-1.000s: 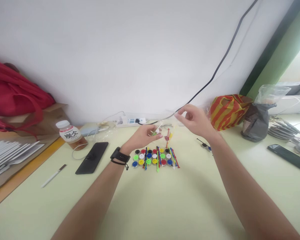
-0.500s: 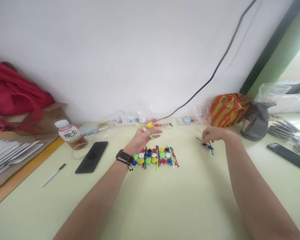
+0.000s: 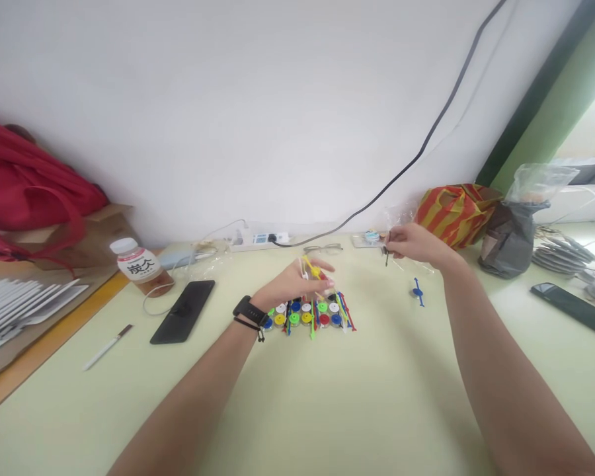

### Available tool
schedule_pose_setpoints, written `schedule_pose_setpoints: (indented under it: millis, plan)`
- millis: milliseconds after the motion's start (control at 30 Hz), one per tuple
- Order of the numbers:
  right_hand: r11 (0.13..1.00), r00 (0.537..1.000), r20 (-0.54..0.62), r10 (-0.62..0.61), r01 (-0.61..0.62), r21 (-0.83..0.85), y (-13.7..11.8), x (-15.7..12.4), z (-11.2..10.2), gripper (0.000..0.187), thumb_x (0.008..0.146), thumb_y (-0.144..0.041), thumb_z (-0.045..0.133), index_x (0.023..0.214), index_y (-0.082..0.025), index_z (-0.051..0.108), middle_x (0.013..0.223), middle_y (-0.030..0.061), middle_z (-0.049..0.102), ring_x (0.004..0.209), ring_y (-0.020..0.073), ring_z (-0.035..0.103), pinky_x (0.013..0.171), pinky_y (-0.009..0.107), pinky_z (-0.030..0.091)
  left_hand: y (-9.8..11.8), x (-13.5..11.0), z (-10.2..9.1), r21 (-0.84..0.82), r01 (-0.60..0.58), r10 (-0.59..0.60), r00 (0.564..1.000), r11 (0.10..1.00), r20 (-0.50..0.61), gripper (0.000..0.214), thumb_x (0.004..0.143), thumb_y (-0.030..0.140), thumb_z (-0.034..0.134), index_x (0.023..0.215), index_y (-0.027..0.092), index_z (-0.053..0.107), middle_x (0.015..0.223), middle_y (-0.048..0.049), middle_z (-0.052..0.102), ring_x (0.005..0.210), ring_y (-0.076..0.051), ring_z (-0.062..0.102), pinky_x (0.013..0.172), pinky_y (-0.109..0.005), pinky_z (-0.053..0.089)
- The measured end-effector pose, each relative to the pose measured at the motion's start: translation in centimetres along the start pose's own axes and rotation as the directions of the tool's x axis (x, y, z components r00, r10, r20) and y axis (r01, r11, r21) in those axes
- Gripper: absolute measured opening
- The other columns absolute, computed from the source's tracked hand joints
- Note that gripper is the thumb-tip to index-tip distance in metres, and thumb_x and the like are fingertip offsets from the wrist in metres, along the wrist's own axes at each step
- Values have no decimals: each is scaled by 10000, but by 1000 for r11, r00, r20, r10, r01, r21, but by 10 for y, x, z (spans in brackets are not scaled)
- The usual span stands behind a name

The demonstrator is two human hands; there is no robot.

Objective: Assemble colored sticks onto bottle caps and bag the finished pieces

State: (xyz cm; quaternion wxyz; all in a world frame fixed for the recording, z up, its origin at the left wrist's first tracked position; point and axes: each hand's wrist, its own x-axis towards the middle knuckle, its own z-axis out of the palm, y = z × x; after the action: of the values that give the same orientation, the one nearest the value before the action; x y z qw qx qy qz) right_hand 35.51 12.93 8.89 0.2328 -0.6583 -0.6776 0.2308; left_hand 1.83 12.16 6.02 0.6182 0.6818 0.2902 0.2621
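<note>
My left hand (image 3: 291, 281), wearing a dark watch (image 3: 250, 309), is closed around several small arrow spinners. A yellow arrow spinner (image 3: 316, 272) sits uppermost, with white and red parts beside it. Below that hand, partly hidden by it, rows of coloured round spinner bases (image 3: 306, 318) lie on the table with coloured arrows among them. My right hand (image 3: 412, 243) pinches a black arrow spinner (image 3: 387, 258), raised near the back of the table. A blue arrow spinner (image 3: 417, 292) lies on the table, apart from the right hand.
A drink bottle (image 3: 143, 266), a phone (image 3: 182, 312) and a white pen (image 3: 108, 347) are at left. Along the wall stand a power strip (image 3: 248, 243), glasses (image 3: 327, 249), a striped bag (image 3: 453, 215) and a grey bag (image 3: 506, 241). Another dark phone (image 3: 575, 311) lies at right.
My right hand has lifted the black arrow spinner from beside the blue one and moved it up and left. The left hand has turned and shifted slightly right and down.
</note>
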Motion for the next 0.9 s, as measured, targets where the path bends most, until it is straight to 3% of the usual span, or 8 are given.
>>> schedule_pose_setpoints:
  millis: [67,167,267,333,433,600,800,900]
  plan:
    - [976,981,-158,-108,135,169,-18,-8,-6,154,857,-338,690,853,-185,677,821,75,750,768,215,726,692,297,568,2,0,4,-9,5,-5,998,1000,60,552,744,387,889,1198,149,685,1102,-163,768,907,-257,770,778,-357,615]
    - [902,902,-381,-202,323,286,-44,-22,-13,223,877,-417,700,856,-194,707,802,79,743,743,241,717,683,363,590,4,0,9,-56,-92,95,994,994,53,483,806,404,836,1205,176,688,1222,-160,741,1033,-276,747,881,-396,596]
    - [821,795,-554,-246,475,317,-66,-34,-16,203,862,-419,730,819,-221,715,748,51,714,694,226,686,690,394,598,2,2,11,99,-83,84,996,992,-5,447,764,411,862,1113,165,729,1145,-142,770,992,-273,742,858,-388,588]
    - [779,753,-602,-264,535,328,-78,-42,-17,171,855,-389,746,876,-221,722,738,39,699,671,211,677,696,393,603,-1,4,11,174,-52,56,998,983,-17,477,743,416,874,1112,153,729,1091,-140,780,962,-273,744,843,-386,582]
    - [776,752,-591,-292,548,314,-94,-52,-14,211,852,-378,754,1001,-234,714,720,30,694,646,208,680,661,372,600,-3,5,11,232,-49,51,999,971,-2,526,756,437,862,1164,143,706,1029,-139,789,963,-281,750,872,-396,566]
    - [787,776,-500,-384,558,262,-113,-55,4,238,902,-397,690,1044,-207,701,752,48,711,680,214,708,645,344,579,1,5,15,277,-49,48,999,960,9,537,795,472,825,1200,148,686,1016,-135,797,960,-287,758,896,-408,554]
    - [845,733,-454,-507,527,-93,-118,-48,27,150,894,-242,605,991,-219,717,727,19,698,638,177,631,678,323,522,5,4,17,350,-37,49,998,936,-26,507,804,479,808,1183,160,697,1000,-106,797,934,-274,755,854,-378,554]
    - [839,751,-380,-541,516,-173,-115,-48,28,167,878,-228,616,1020,-232,705,704,-4,680,607,165,595,671,319,488,4,4,18,356,-33,54,997,934,-49,483,797,475,812,1154,166,711,994,-97,792,924,-273,751,841,-376,560]
